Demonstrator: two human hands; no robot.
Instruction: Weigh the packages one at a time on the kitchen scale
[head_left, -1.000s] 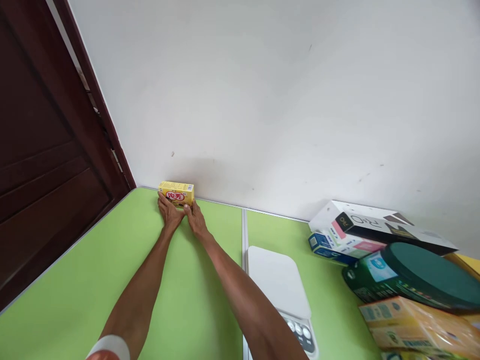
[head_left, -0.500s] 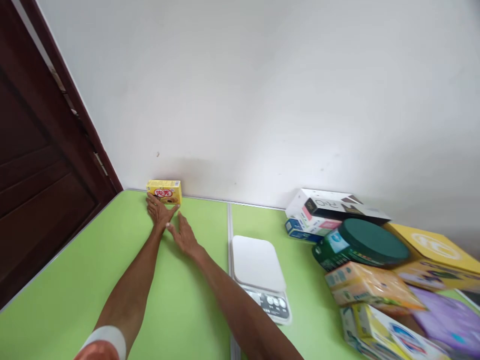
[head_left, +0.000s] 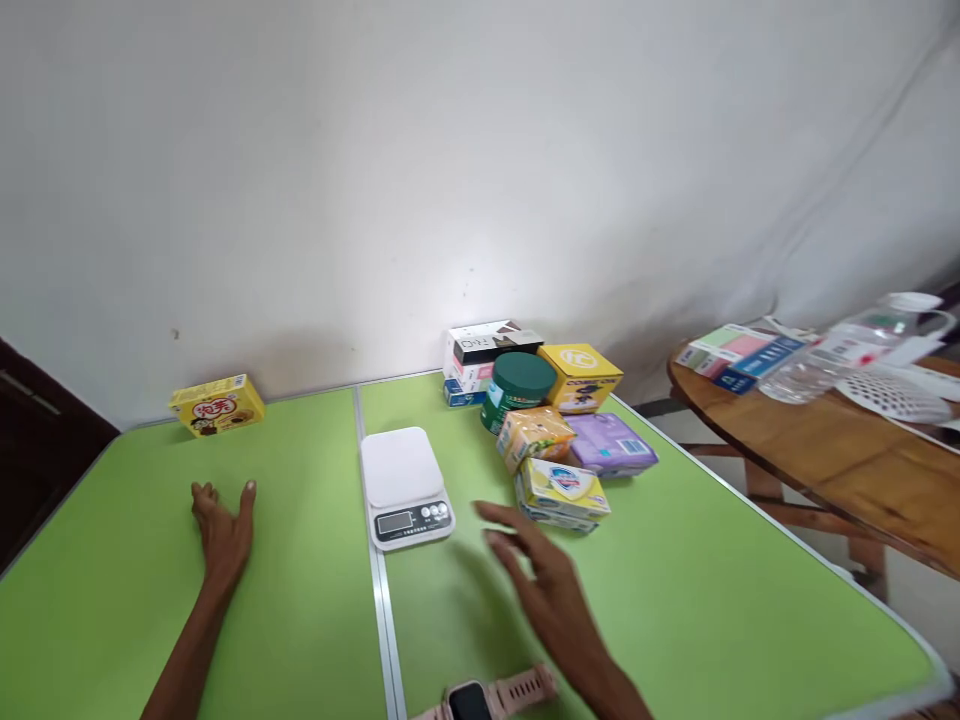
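A yellow snack box (head_left: 217, 405) stands on the green table against the wall at the far left. My left hand (head_left: 223, 530) is a little in front of it, apart from it, thumb spread from the fingers and nothing held. My right hand (head_left: 546, 590) hovers right of the white kitchen scale (head_left: 403, 470), its fingers apart and holding nothing. Just beyond the right hand lie yellow-and-white soap boxes (head_left: 562, 488). A smartwatch with a pink strap (head_left: 471, 700) lies at the near edge, below the right hand.
Behind the soap boxes are an orange pack (head_left: 536, 435), a purple pack (head_left: 611, 445), a green tub (head_left: 517, 388), a yellow box (head_left: 579, 375) and stacked boxes (head_left: 487, 350). A wooden table (head_left: 810, 460) to the right bears a clear plastic jug (head_left: 855, 345). A seam crosses the green table (head_left: 300, 620).
Both hands have let go of the yellow snack box and drawn back. My right hand has swung right, past the scale. The view has turned right, bringing in the wooden table and the watch.
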